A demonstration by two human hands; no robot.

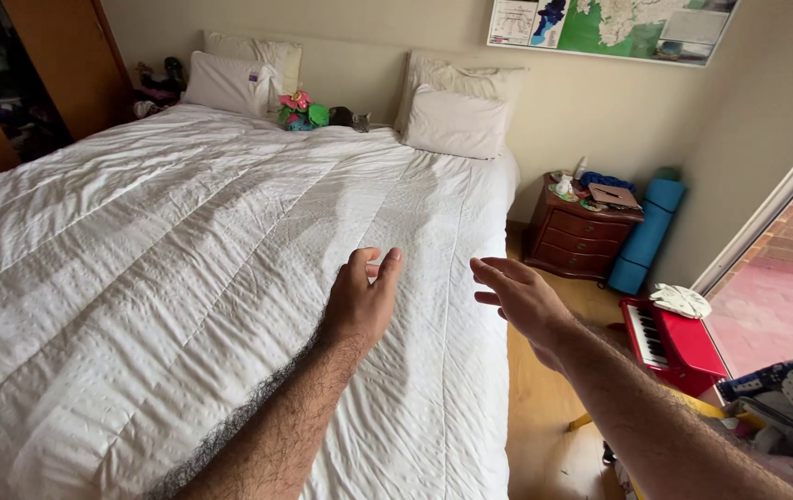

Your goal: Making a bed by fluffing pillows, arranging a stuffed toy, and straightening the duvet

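The left hand [361, 301] is hovering loosely curled over the white quilt [183, 268], gripping nothing; the right hand [519, 298], at its three o'clock, is spreading open fingers past the bed's edge.

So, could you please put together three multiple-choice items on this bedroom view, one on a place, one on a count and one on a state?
1. Where does the toy piano stand?
A. On the floor right of the bed
B. On the quilt
C. On the nightstand

2. How many pillows lean at the head of the bed?
A. One
B. Two
C. Four

3. In what state are the two hands?
A. Both gripping the quilt
B. Both open, holding nothing
C. One holding a pillow

Answers:
1 A, the red piano sits on the wooden floor below the nightstand.
2 C, two stacked pairs show, left and right.
3 B, the left hand is over the white quilt and the right hand past its edge, fingers spread and empty.
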